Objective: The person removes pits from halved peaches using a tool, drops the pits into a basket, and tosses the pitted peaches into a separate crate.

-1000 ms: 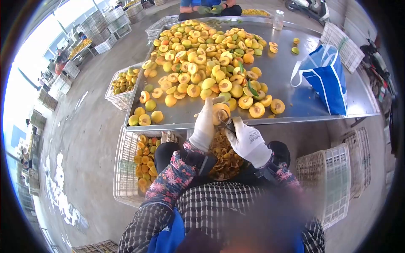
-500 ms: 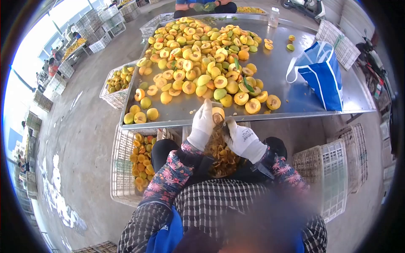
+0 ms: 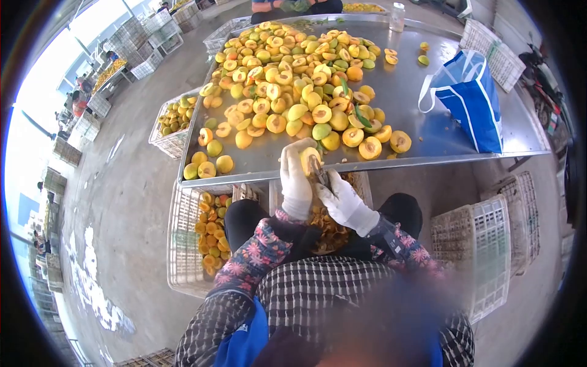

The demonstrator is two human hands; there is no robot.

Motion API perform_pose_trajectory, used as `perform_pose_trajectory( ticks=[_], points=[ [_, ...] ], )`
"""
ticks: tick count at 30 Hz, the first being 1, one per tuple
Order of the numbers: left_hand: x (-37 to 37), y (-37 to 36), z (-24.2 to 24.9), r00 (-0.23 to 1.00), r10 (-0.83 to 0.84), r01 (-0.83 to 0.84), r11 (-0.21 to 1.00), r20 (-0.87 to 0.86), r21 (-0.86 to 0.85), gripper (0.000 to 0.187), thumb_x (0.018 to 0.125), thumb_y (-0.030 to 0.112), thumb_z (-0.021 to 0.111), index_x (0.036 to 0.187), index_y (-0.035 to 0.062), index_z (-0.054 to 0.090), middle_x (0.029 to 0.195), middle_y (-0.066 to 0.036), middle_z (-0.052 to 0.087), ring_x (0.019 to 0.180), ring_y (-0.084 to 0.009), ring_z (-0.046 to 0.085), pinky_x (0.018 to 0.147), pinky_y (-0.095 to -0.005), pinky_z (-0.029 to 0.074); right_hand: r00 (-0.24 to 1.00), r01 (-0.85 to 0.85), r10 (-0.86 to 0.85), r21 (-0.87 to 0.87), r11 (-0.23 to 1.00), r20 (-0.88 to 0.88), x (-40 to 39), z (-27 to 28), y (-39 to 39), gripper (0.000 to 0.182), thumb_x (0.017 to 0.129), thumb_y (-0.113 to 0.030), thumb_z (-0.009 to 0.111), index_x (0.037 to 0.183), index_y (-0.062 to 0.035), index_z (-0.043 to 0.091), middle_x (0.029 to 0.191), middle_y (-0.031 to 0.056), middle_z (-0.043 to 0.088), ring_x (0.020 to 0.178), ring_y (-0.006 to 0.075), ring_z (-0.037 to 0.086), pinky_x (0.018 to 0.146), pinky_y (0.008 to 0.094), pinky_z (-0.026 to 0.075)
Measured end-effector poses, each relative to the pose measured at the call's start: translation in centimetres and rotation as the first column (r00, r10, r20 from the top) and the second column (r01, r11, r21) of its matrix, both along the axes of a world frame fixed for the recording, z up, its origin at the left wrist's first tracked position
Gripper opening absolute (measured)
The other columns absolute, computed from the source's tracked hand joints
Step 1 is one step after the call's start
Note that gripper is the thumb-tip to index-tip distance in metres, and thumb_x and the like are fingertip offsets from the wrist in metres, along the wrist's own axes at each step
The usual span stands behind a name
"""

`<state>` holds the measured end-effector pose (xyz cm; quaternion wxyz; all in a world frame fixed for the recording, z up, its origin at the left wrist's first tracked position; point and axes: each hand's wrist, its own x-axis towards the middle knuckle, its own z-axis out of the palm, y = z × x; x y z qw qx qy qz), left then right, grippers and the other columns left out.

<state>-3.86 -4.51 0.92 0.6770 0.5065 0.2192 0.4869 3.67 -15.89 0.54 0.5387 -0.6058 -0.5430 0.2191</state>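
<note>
My left hand [image 3: 296, 183], in a white glove, is closed around a halved yellow peach [image 3: 310, 160], its cut face and brown pit side turned to the right. In my right hand [image 3: 347, 205], also gloved, is a small dark metal hand tool [image 3: 321, 176]; its tip meets the peach's cut face, and its exact kind is partly hidden by the fingers. Both hands are at the near edge of the metal table [image 3: 440, 131]. Beyond them lies a big heap of halved peaches [image 3: 296, 113]. Below, a crate [image 3: 275, 196] between my knees contains brownish scraps [image 3: 327, 229].
At my left knee stands a white crate [image 3: 177, 244] of peach halves [image 3: 211, 232]; another fruit crate [image 3: 168, 144] is beside the table. A blue bag [image 3: 471, 110] and a jar [image 3: 397, 17] rest on the table. Stacked crates [image 3: 471, 251] stand right. A person [image 3: 296, 6] sits opposite.
Both hands have risen slightly, and the peach half is tilted more upright toward the left fingers. The tool stays against its cut face. The view has shifted a little.
</note>
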Motion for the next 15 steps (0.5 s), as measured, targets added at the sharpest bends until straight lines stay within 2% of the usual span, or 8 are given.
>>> perform_pose_trajectory(
  ticks=[2, 3, 6, 10, 13, 15],
  points=[
    [-0.2, -0.2, 0.9, 1.0, 0.004, -0.004, 0.996, -0.004, -0.087, 0.047, 0.106, 0.038, 0.036, 0.102, -0.0003, 0.063, 0.095, -0.007, 0.065, 0.09, -0.0148, 0.06, 0.083, -0.029, 0.048, 0.999, -0.008, 0.013, -0.116, 0.993, 0.042, -0.2, 0.3, -0.2, 0.039, 0.099, -0.024, 0.051, 0.125, 0.0041, 0.042, 0.096, 0.0265, 0.062, 0.089, 0.0439, 0.06, 0.075, 0.0453, 0.047],
    [-0.1, -0.7, 2.0, 0.997, 0.069, -0.073, 0.991, -0.034, -0.111, 0.05, 0.105, 0.039, 0.037, 0.093, -0.0014, 0.064, 0.089, -0.008, 0.067, 0.082, -0.0153, 0.061, 0.077, -0.0284, 0.049, 0.994, -0.017, 0.028, -0.101, 0.995, 0.11, 0.2, -0.4, -0.1, 0.041, 0.099, -0.025, 0.051, 0.127, 0.0038, 0.041, 0.097, 0.0279, 0.062, 0.092, 0.0459, 0.061, 0.074, 0.0468, 0.047],
    [-0.8, -1.1, 3.5, 0.999, -0.007, -0.004, 0.978, -0.051, -0.207, 0.053, 0.105, 0.042, 0.037, 0.092, -0.0031, 0.064, 0.085, -0.01, 0.067, 0.074, -0.0165, 0.062, 0.072, -0.029, 0.05, 0.981, -0.04, 0.088, -0.267, 0.963, 0.171, 0.6, 1.6, -0.4, 0.033, 0.096, -0.019, 0.054, 0.119, 0.0014, 0.042, 0.094, 0.0281, 0.063, 0.09, 0.0466, 0.061, 0.071, 0.0505, 0.048],
    [-0.7, 0.2, 3.6, 0.985, -0.06, 0.031, 0.984, -0.164, -0.175, 0.059, 0.103, 0.044, 0.038, 0.085, -0.0049, 0.065, 0.076, -0.012, 0.066, 0.068, -0.0175, 0.063, 0.066, -0.0284, 0.05, 0.993, -0.101, 0.109, -0.17, 0.98, 0.043, 0.3, 0.5, -0.5, 0.032, 0.096, -0.021, 0.053, 0.116, 0.0026, 0.045, 0.093, 0.0281, 0.063, 0.088, 0.046, 0.061, 0.07, 0.0478, 0.048],
    [-1.1, 1.1, 3.7, 0.958, -0.173, 0.137, 0.977, -0.23, -0.166, 0.062, 0.103, 0.045, 0.039, 0.08, -0.0054, 0.067, 0.072, -0.011, 0.066, 0.066, -0.0175, 0.062, 0.064, -0.0269, 0.05, 0.985, -0.124, 0.147, -0.222, 0.967, 0.09, 0.7, 0.8, -0.7, 0.032, 0.096, -0.022, 0.054, 0.115, 0.0027, 0.046, 0.092, 0.0283, 0.063, 0.089, 0.0455, 0.062, 0.071, 0.0468, 0.048],
    [-1.2, 1.9, 3.5, 0.916, -0.264, 0.225, 0.961, -0.303, -0.159, 0.063, 0.103, 0.046, 0.04, 0.077, -0.0053, 0.067, 0.071, -0.011, 0.066, 0.064, -0.0174, 0.062, 0.063, -0.0264, 0.049, 0.976, -0.15, 0.187, -0.281, 0.948, 0.111, 1.2, 0.4, -0.5, 0.034, 0.097, -0.024, 0.053, 0.117, 0.0026, 0.044, 0.085, 0.0265, 0.06, 0.08, 0.0434, 0.06, 0.07, 0.0444, 0.047]
  ],
)
